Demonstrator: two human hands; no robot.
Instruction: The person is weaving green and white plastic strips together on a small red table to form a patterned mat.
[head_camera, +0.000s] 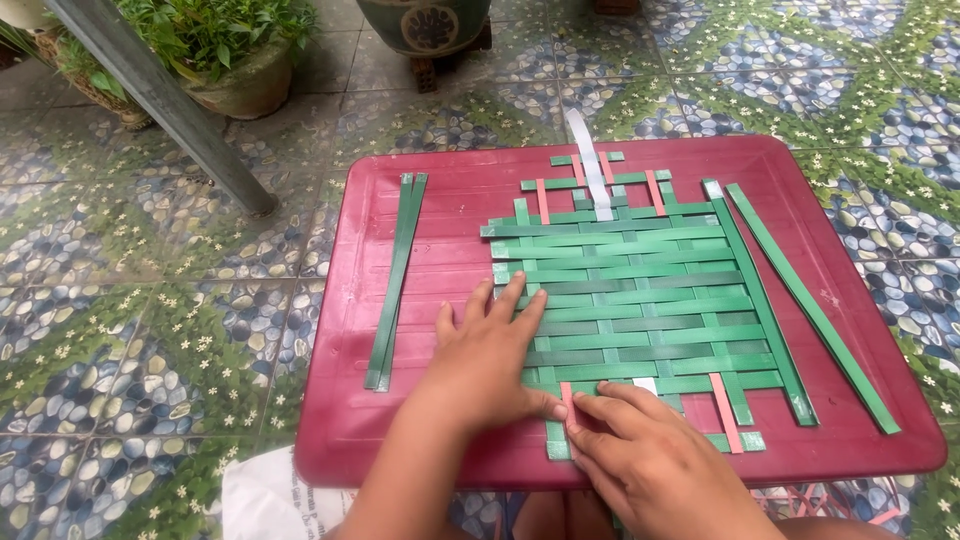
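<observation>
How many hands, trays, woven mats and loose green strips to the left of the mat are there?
Hands: 2 (left hand, right hand)
Red tray: 1
Woven mat: 1
Loose green strips left of the mat: 2
Total: 6

Left hand (487, 358), right hand (640, 450): bare, forearms unsleeved, no rings.
</observation>
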